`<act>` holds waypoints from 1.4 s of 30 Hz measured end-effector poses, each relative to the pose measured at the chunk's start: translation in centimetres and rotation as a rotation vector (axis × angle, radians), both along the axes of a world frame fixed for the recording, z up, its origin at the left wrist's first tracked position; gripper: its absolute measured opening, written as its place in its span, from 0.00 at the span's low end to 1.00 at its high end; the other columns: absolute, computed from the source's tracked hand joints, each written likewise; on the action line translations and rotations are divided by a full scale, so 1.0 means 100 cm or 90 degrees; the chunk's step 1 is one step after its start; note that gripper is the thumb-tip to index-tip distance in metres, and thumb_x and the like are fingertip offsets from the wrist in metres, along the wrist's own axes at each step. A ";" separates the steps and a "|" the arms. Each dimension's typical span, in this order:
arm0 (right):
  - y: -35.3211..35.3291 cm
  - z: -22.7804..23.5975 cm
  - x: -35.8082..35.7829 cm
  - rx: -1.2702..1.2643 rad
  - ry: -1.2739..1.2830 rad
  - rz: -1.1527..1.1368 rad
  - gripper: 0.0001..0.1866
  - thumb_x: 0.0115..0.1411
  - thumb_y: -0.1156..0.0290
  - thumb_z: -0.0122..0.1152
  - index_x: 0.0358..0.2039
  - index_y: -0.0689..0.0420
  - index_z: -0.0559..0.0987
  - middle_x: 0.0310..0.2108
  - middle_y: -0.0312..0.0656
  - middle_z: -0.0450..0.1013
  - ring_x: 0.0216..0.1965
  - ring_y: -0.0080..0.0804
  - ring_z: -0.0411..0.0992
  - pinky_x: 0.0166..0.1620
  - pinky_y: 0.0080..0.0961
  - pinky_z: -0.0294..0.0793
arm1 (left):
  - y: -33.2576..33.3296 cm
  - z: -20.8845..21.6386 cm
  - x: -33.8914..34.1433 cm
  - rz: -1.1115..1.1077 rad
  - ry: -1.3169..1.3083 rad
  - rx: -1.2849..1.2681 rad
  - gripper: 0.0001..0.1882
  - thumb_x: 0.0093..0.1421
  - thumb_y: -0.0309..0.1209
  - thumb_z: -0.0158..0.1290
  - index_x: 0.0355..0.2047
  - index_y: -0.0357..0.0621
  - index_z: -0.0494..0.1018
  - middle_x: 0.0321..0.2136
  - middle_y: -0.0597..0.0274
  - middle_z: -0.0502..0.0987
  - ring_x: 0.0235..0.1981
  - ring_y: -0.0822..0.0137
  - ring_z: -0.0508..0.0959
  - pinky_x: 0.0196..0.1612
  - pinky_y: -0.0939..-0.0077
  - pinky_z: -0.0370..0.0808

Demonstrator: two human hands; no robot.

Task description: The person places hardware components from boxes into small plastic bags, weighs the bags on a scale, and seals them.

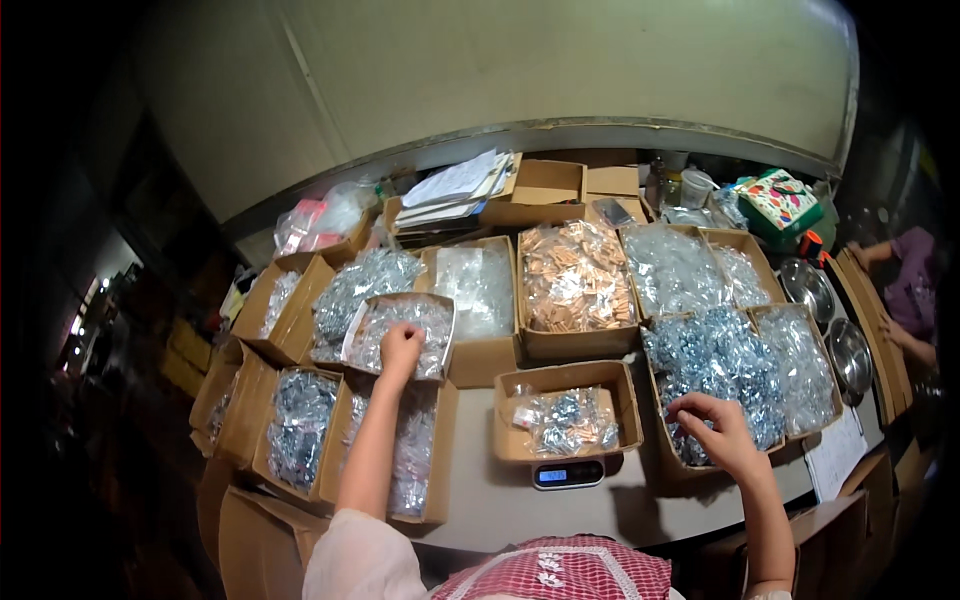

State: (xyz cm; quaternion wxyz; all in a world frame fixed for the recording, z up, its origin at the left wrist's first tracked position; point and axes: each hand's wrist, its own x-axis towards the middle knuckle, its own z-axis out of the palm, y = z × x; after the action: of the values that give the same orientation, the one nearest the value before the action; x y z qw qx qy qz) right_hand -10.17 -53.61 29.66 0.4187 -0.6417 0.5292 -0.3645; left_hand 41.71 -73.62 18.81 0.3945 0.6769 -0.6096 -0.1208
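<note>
My left hand (402, 347) is closed, fingers down, over a small white-edged box (448, 370) of clear packets; whatever it may hold is hidden. Above the front edge of a carton of bluish-silver metal pieces (715, 355), my right hand (718, 430) has its fingers curled toward the thumb. Anything between those fingertips is too small to make out. Between my hands, an open cardboard box (508, 440) holds several clear packets (570, 420) with silver and copper-coloured pieces. It rests on a digital scale (568, 474) with a lit display.
A carton of copper-coloured pieces (578, 275) stands behind the scale. More cartons of packets (300, 420) crowd the left. Metal bowls (850, 358) and a paper sheet (836, 455) lie at right. Papers (455, 185) are stacked at the back. Another person's arm (905, 340) shows far right.
</note>
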 end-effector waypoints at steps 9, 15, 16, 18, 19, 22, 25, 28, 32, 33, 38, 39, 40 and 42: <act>0.034 -0.069 0.095 0.139 -0.067 0.078 0.12 0.62 0.70 0.55 0.41 0.64 0.79 0.33 0.43 0.79 0.35 0.28 0.78 0.41 0.25 0.75 | 0.058 0.090 -0.065 -0.387 0.345 0.244 0.15 0.69 0.39 0.48 0.41 0.38 0.74 0.32 0.61 0.80 0.31 0.74 0.79 0.31 0.81 0.74; 0.063 -0.144 0.121 0.223 0.030 0.057 0.14 0.64 0.64 0.55 0.40 0.62 0.80 0.33 0.46 0.79 0.34 0.35 0.78 0.40 0.30 0.76 | 0.088 0.072 0.003 -0.309 0.018 0.267 0.14 0.62 0.38 0.55 0.30 0.38 0.79 0.27 0.60 0.81 0.26 0.70 0.79 0.30 0.74 0.75; 0.068 -0.173 0.121 0.216 0.066 0.045 0.14 0.63 0.63 0.55 0.41 0.60 0.80 0.34 0.46 0.79 0.36 0.37 0.78 0.41 0.31 0.75 | 0.094 0.056 0.011 -0.297 -0.133 0.270 0.15 0.58 0.40 0.57 0.30 0.38 0.80 0.28 0.55 0.82 0.28 0.62 0.81 0.34 0.68 0.76; 0.077 -0.209 0.132 0.164 0.155 0.024 0.10 0.62 0.72 0.58 0.41 0.63 0.80 0.32 0.42 0.79 0.32 0.26 0.78 0.39 0.26 0.77 | 0.096 0.012 0.023 -0.251 -0.374 0.310 0.17 0.54 0.42 0.60 0.31 0.40 0.81 0.30 0.50 0.82 0.31 0.52 0.81 0.39 0.58 0.77; 0.077 -0.215 0.137 0.166 0.155 0.024 0.10 0.62 0.72 0.58 0.41 0.63 0.80 0.32 0.42 0.79 0.32 0.26 0.78 0.39 0.26 0.77 | 0.099 -0.008 0.029 -0.215 -0.465 0.348 0.17 0.53 0.43 0.60 0.31 0.41 0.81 0.31 0.50 0.82 0.32 0.50 0.81 0.41 0.55 0.77; 0.082 -0.218 0.143 0.057 0.193 0.092 0.09 0.61 0.73 0.57 0.40 0.62 0.80 0.32 0.43 0.80 0.35 0.29 0.79 0.42 0.26 0.77 | 0.111 -0.013 0.037 -0.221 -0.241 0.202 0.13 0.53 0.37 0.60 0.29 0.36 0.77 0.27 0.51 0.80 0.30 0.50 0.80 0.38 0.60 0.76; 0.086 -0.226 0.142 0.124 0.115 -0.037 0.08 0.60 0.75 0.56 0.39 0.62 0.80 0.32 0.44 0.80 0.34 0.29 0.78 0.41 0.25 0.76 | 0.102 -0.004 0.055 -0.255 0.306 0.298 0.04 0.55 0.26 0.56 0.25 0.41 0.74 0.21 0.66 0.74 0.26 0.74 0.76 0.31 0.74 0.76; 0.090 -0.253 0.150 0.096 0.095 -0.205 0.08 0.57 0.73 0.55 0.33 0.62 0.81 0.27 0.43 0.79 0.30 0.28 0.78 0.36 0.25 0.75 | 0.113 0.037 0.034 -0.259 0.508 0.381 0.03 0.58 0.27 0.55 0.29 0.42 0.73 0.23 0.70 0.72 0.25 0.75 0.75 0.29 0.76 0.79; 0.084 -0.242 0.185 -0.049 0.243 -0.323 0.08 0.53 0.71 0.53 0.28 0.58 0.80 0.26 0.48 0.76 0.30 0.46 0.76 0.35 0.35 0.74 | 0.116 0.053 -0.005 -0.368 0.627 0.418 0.07 0.63 0.31 0.54 0.37 0.40 0.74 0.29 0.66 0.73 0.30 0.74 0.76 0.34 0.73 0.81; 0.085 -0.243 0.187 -0.064 0.247 -0.320 0.08 0.53 0.71 0.52 0.28 0.58 0.79 0.27 0.48 0.76 0.31 0.49 0.76 0.36 0.36 0.74 | 0.120 0.068 -0.026 -0.449 0.680 0.420 0.10 0.63 0.31 0.53 0.41 0.39 0.73 0.31 0.64 0.74 0.35 0.73 0.78 0.39 0.72 0.80; 0.096 -0.235 0.182 -0.137 0.157 -0.259 0.07 0.54 0.76 0.51 0.28 0.60 0.78 0.27 0.47 0.75 0.31 0.44 0.75 0.37 0.34 0.74 | 0.123 0.060 -0.021 -0.505 0.479 0.271 0.14 0.65 0.30 0.51 0.49 0.39 0.72 0.45 0.60 0.78 0.46 0.69 0.77 0.47 0.72 0.75; 0.098 -0.239 0.180 -0.154 0.156 -0.271 0.07 0.54 0.77 0.50 0.28 0.60 0.78 0.27 0.47 0.75 0.31 0.44 0.75 0.37 0.34 0.74 | 0.122 0.053 -0.007 -0.488 0.419 0.226 0.14 0.65 0.30 0.51 0.49 0.39 0.73 0.46 0.61 0.78 0.46 0.70 0.77 0.47 0.73 0.75; 0.099 -0.240 0.180 -0.166 0.165 -0.280 0.08 0.54 0.76 0.49 0.29 0.58 0.78 0.28 0.48 0.76 0.30 0.46 0.75 0.35 0.36 0.73 | 0.124 0.055 0.011 -0.449 0.404 0.217 0.11 0.64 0.30 0.52 0.45 0.39 0.76 0.43 0.63 0.79 0.44 0.72 0.77 0.47 0.75 0.74; 0.097 -0.246 0.183 -0.189 0.208 -0.307 0.07 0.53 0.77 0.50 0.27 0.57 0.77 0.26 0.46 0.74 0.28 0.44 0.74 0.33 0.34 0.73 | 0.125 0.044 0.059 -0.349 0.384 0.160 0.10 0.63 0.28 0.52 0.41 0.38 0.78 0.38 0.64 0.80 0.41 0.74 0.77 0.45 0.78 0.74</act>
State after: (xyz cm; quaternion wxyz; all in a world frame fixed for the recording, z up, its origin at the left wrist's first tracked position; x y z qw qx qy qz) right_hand 8.17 -43.91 5.08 0.1316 -0.6020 0.6672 -0.4184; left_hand 47.57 -61.15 23.24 0.4230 0.4666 -0.6051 -0.4871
